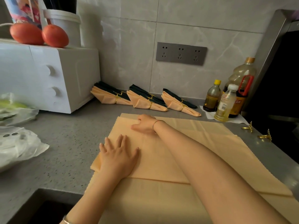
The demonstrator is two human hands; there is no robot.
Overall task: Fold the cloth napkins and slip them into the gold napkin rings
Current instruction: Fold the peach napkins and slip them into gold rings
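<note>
Plainly mid-fold, the peach napkin (155, 160) lies spread near the front edge of the desk (68, 143), one flap doubled over toward the left. The left hand (118, 157) rests flat on that flap, its grip apart, fingers straight and spread, pressing the layers beside the left fold. The right hand (144, 125) reaches across to the flap's far edge with fingers bent; its back hides the fingertips, so whether that grip is clamped on cloth cannot be told.

To do this step well, the person likely needs to keep the flat palm as an anchor, line up the scalloped edges, then smooth outward along the crease so no ripple is trapped.

Two loose gold napkin rings (248, 126) wait near the right edge. Finished napkin bundles (145, 101), already ringed, lean along the back edge, between a white microwave (48, 75) and some bottles (224, 104).
</note>
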